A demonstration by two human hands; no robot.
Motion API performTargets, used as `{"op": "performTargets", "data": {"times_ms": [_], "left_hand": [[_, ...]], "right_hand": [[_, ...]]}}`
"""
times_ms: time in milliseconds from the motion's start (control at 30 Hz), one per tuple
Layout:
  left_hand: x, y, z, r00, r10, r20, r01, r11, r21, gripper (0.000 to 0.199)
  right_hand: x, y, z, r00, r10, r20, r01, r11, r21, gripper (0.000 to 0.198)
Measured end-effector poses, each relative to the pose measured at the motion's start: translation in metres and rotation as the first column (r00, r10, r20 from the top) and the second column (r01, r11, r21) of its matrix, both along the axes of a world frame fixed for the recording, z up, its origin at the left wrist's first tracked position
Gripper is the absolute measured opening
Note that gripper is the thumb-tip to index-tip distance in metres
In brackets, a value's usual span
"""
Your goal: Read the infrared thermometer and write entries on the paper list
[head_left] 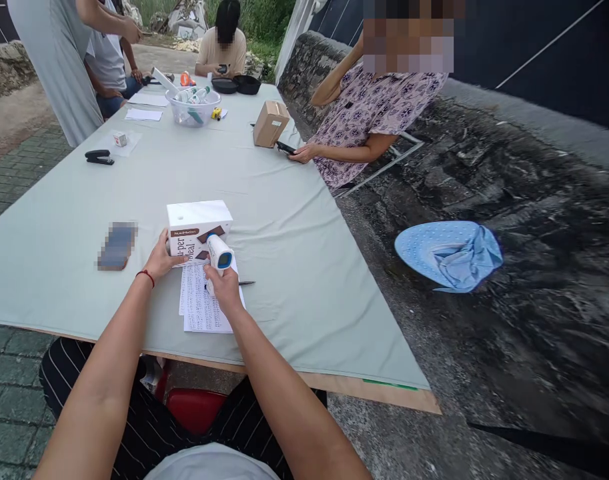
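My left hand (163, 257) grips the lower left side of a white printed box (199, 213), which stands on the table. In my right hand (225, 287) is a white and blue infrared thermometer (218, 252), my fingers wrapped round its handle. Its small screen faces me, and its head is close to the front of the box. Handwritten sheets of paper (207, 317) lie under my right hand. A dark pen (247, 283) sticks out to the right of that hand.
A phone (117, 245) lies left of the box. Farther off are a stapler (99, 157), a small box (119, 139), a clear basin (191, 117) of bottles, a cardboard box (271, 124) and black pans (247, 84). Several people are around the table; a blue hat (449, 257) is at right.
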State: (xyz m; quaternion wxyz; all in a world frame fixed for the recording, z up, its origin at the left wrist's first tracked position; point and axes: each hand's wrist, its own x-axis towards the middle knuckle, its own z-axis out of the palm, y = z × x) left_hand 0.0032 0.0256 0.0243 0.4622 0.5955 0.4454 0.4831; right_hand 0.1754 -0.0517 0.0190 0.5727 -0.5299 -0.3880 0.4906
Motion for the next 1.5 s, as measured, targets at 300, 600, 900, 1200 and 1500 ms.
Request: {"op": "performTargets", "data": {"times_ms": [300,600,900,1200,1500], "left_hand": [[0.005,-0.025,0.015,1.000,-0.026,0.006,0.025,0.998,0.061,0.060],[0.019,-0.042,-0.018,0.988,0.154,-0.002,-0.154,0.988,0.030,0.070],[0.017,-0.042,-0.017,0.988,0.152,0.019,-0.151,0.988,-0.039,0.077],[0.015,-0.041,-0.017,0.990,0.135,0.029,-0.134,0.991,-0.014,0.071],[0.014,-0.041,-0.019,0.991,0.131,0.010,-0.131,0.991,0.012,0.070]], "right_hand": [[0.011,-0.014,0.028,0.989,0.096,0.112,-0.109,0.987,0.116,0.045],[0.005,-0.017,0.043,0.978,-0.004,0.210,-0.005,0.999,0.042,0.041],[-0.001,-0.012,0.046,0.976,-0.029,0.216,0.031,1.000,-0.003,0.035],[0.003,-0.014,0.045,0.959,-0.016,0.284,0.024,0.999,-0.026,0.035],[0.000,-0.012,0.040,0.952,-0.024,0.304,0.035,0.999,-0.033,0.030]]}}
